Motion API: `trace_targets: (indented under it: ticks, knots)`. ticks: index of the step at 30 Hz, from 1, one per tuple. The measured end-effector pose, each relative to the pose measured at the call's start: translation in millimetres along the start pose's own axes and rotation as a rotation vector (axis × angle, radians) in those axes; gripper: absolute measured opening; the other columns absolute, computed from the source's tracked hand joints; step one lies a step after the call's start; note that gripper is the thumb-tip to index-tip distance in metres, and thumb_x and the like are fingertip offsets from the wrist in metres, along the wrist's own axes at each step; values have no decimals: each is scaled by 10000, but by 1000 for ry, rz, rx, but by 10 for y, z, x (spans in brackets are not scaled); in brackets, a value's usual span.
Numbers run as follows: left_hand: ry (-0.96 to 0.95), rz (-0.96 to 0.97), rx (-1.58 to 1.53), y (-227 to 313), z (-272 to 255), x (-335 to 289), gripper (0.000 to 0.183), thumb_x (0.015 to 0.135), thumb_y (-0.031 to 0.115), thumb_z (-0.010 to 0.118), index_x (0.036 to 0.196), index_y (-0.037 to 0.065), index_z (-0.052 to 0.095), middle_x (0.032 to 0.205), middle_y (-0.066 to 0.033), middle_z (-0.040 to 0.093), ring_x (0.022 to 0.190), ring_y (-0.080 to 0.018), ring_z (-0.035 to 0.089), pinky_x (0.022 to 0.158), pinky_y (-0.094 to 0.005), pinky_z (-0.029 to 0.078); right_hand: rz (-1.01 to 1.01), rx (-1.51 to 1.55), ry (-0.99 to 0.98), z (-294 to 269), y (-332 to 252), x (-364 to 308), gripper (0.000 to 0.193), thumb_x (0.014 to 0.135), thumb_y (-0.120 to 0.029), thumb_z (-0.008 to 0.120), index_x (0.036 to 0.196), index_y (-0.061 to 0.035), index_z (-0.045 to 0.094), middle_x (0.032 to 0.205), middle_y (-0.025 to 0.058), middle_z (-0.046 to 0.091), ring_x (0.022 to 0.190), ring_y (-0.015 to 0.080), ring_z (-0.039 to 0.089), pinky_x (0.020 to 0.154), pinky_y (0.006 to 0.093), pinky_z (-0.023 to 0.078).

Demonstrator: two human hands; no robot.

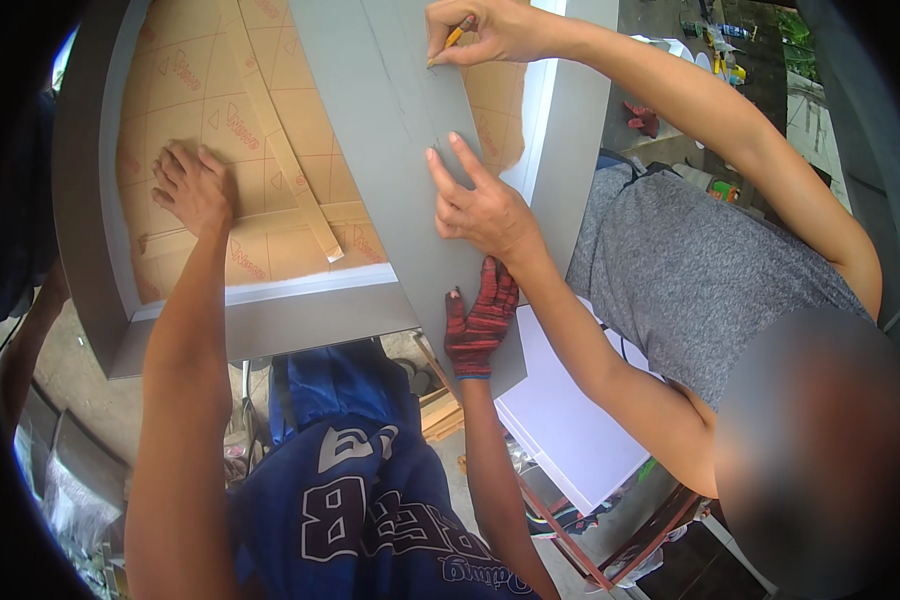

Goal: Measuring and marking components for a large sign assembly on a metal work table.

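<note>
A worker's left hand point(195, 190) lies spread on brown sheeting point(195, 90), the gloved right hand point(482, 325), fingers apart, on a grey board point(385, 130) crossing the frame's point(270, 328) lower edge. A co-worker's hand point(490, 32), pencil point(458, 33) to board, suggests marking; the next stroke likely needs steadiness.

You can see red printed lettering point(242, 130) on the brown paper point(175, 105), and white-outlined letters point(332, 520) on your blue shirt point(410, 467)

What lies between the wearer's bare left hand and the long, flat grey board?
Head view: between the left hand and the board, a narrow tan strip lies on printed brown sheeting.
</note>
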State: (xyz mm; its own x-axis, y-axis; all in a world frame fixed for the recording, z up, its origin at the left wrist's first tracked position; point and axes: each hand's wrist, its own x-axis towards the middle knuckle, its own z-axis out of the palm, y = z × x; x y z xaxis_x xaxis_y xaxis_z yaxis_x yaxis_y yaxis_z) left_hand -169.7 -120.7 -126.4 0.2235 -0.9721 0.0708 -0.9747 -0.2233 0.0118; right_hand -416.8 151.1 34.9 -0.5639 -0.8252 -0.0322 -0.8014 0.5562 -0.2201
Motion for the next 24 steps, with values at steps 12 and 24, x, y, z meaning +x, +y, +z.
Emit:
trace_targets:
  ticks: [12,24]
  knots:
    - [4,16,3,-11,2,-21,534,950,388,288,1384,77,295,1419,-105,342,1359,-268,255,1069,-521,196,22,-5,-25,9,14,-46,661,845,-442,533,1354,-45,391,1339,220,376,1260,427,306,1062,547,201]
    - [44,22,7,-53,81,-21,524,953,394,288,1374,84,314,1411,-98,350,1343,-264,284,1051,-529,227,-13,-7,-20,44,11,-67,646,891,-420,497,1373,-12,363,1388,244,337,1295,407,294,1071,519,203]
